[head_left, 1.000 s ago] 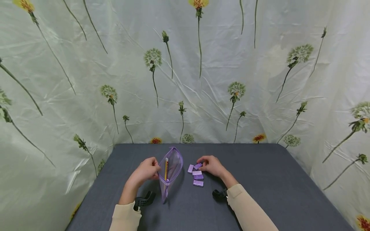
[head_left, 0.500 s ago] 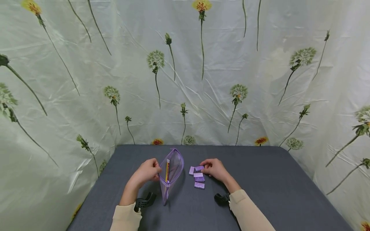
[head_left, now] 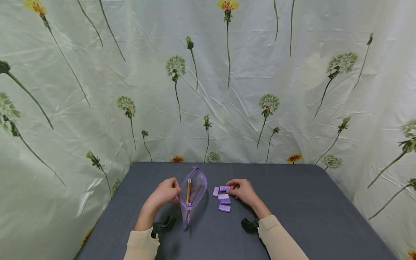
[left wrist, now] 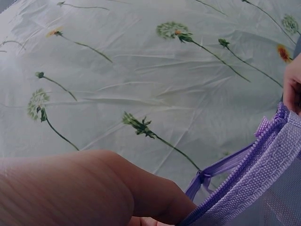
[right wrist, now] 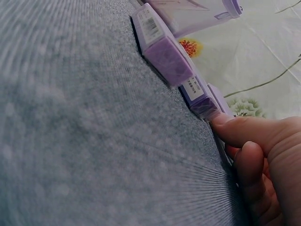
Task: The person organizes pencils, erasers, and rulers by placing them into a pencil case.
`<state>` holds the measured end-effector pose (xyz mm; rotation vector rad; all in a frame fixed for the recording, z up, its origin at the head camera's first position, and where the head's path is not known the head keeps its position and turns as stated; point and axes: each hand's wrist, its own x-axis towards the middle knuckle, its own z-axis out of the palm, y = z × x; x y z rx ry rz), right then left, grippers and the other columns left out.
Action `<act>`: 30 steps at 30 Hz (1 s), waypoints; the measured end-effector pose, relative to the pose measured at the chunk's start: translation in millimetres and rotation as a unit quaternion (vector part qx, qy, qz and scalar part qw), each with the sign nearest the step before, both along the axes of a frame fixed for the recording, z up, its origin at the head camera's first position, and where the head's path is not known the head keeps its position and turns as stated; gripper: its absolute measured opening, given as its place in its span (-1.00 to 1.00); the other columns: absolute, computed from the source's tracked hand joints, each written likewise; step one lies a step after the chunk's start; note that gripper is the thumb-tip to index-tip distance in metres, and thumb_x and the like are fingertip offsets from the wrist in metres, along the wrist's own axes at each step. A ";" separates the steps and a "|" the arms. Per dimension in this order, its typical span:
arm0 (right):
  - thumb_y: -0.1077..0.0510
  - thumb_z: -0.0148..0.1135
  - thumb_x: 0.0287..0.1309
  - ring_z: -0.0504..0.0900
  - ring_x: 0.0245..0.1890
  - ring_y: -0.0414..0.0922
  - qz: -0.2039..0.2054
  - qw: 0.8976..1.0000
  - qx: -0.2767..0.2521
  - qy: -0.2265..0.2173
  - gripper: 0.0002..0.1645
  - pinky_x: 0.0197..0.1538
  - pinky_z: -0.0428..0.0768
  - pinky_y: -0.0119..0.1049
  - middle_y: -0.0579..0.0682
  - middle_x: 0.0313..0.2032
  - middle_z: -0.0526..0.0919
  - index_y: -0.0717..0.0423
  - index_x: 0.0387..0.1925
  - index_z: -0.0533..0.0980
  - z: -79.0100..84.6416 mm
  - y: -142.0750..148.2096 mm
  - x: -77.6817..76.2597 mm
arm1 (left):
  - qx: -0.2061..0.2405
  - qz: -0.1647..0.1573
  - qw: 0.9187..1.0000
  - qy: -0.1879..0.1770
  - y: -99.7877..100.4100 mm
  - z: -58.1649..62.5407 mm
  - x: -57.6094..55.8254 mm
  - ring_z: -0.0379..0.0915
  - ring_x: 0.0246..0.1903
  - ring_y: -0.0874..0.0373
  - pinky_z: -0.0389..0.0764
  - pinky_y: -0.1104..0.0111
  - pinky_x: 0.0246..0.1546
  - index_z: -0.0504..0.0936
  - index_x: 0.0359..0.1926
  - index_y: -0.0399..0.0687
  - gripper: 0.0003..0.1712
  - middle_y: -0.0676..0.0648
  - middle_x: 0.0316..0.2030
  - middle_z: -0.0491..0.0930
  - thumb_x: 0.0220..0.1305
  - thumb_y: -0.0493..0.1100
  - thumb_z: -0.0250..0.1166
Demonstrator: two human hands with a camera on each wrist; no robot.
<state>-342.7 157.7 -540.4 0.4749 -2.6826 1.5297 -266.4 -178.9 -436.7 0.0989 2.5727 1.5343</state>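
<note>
My left hand [head_left: 165, 191] pinches the zippered rim of a translucent purple mesh pencil case [head_left: 200, 191]. The case stands upright with its mouth spread, and pencils [head_left: 188, 191] lean inside. In the left wrist view, the thumb lies along the purple zipper [left wrist: 249, 162]. To the right, my right hand [head_left: 243, 191] holds the right end of a small purple wrapped eraser [head_left: 224, 188] between thumb and fingers on the table. The right wrist view shows the thumb at the eraser's end; the other fingertips are partly hidden.
Beside the held eraser lies a lighter purple eraser [head_left: 216, 191]. Nearer me are a stacked-looking pair of erasers [head_left: 224, 201] and a single eraser [head_left: 224, 208]. The dark grey table [head_left: 292, 209] meets a dandelion-patterned curtain [head_left: 240, 108] at its far edge.
The eraser at my right hand has turned from slanted to nearly straight across. My right hand has shifted slightly with it. The left hand keeps its hold on the pencil case.
</note>
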 end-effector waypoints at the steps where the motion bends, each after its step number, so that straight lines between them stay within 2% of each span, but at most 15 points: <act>1: 0.20 0.53 0.04 0.51 -0.66 -0.19 -0.001 1.000 0.001 0.001 -0.74 -0.55 0.53 -0.30 -0.08 -0.46 0.62 0.03 -0.17 0.72 0.0 -0.1 0.0 | 0.000 0.000 1.000 0.000 0.0 -0.2 0.1 0.54 -0.53 0.00 0.59 0.17 -0.40 0.39 -0.41 -0.22 -0.88 -0.16 -0.53 0.44 0.25 -0.36 0.15; 8: 0.16 0.52 0.07 0.53 -0.65 -0.15 0.003 1.000 -0.014 0.000 -0.74 -0.51 0.55 -0.26 -0.06 -0.47 0.64 0.03 -0.15 0.72 3.7 -1.8 -1.6 | 0.010 -0.001 1.000 -0.001 -1.9 -0.3 -0.8 0.48 -0.57 0.03 0.56 0.19 -0.42 0.38 -0.42 -0.21 -0.88 -0.15 -0.54 0.42 0.24 -0.37 0.15; 16: 0.16 0.51 0.07 0.54 -0.61 -0.13 0.018 0.999 -0.015 -0.023 -0.73 -0.49 0.57 -0.25 -0.03 -0.49 0.62 0.08 -0.14 0.71 7.3 -0.9 -0.5 | -0.001 -0.001 1.000 0.000 -2.5 -0.5 -2.0 0.48 -0.58 0.03 0.55 0.21 -0.45 0.39 -0.42 -0.20 -0.86 -0.16 -0.52 0.42 0.26 -0.36 0.17; 24: 0.19 0.52 0.04 0.54 -0.61 -0.14 0.014 1.000 -0.018 0.000 -0.75 -0.51 0.56 -0.24 -0.02 -0.50 0.62 0.08 -0.18 0.71 16.7 -5.3 3.0 | -0.009 0.004 1.000 0.001 -1.0 0.3 -1.9 0.49 -0.57 0.02 0.56 0.14 -0.43 0.40 -0.41 -0.20 -0.87 -0.15 -0.51 0.43 0.25 -0.35 0.17; 30: 0.20 0.51 0.05 0.52 -0.65 -0.15 0.004 1.000 -0.004 0.021 -0.77 -0.56 0.54 -0.24 -0.08 -0.50 0.61 0.02 -0.20 0.71 29.9 -11.7 9.0 | -0.010 0.007 1.000 0.000 -0.2 1.0 -1.0 0.49 -0.56 0.04 0.58 0.21 -0.45 0.40 -0.41 -0.21 -0.87 -0.15 -0.50 0.42 0.25 -0.35 0.18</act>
